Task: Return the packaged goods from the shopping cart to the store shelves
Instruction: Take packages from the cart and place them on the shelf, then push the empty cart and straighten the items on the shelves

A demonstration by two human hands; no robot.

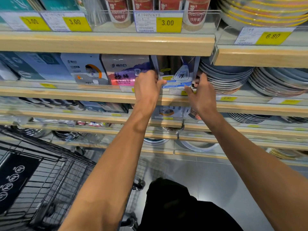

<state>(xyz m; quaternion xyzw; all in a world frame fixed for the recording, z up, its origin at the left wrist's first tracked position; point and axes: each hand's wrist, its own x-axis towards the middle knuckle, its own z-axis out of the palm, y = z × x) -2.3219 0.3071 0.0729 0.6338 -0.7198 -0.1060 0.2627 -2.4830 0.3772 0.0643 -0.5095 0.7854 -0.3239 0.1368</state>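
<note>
A blue-and-white pack of bags (178, 72) stands upright on the second wooden shelf (100, 95), between a purple pack (126, 70) and stacked grey plates (223, 77). My left hand (146, 85) grips the pack's left lower edge, thumb across its front. My right hand (201, 89) holds the pack's right lower corner, fingers curled behind its side. The black wire shopping cart (41, 177) stands at the lower left, below my left arm.
Toothpick jars (118, 12) and yellow price tags line the top shelf. Stacks of plates (280, 80) fill the right side of the shelves. More boxed packs (86, 69) stand to the left. Lower shelves hold metal bowls (70, 135). Grey floor tiles lie below.
</note>
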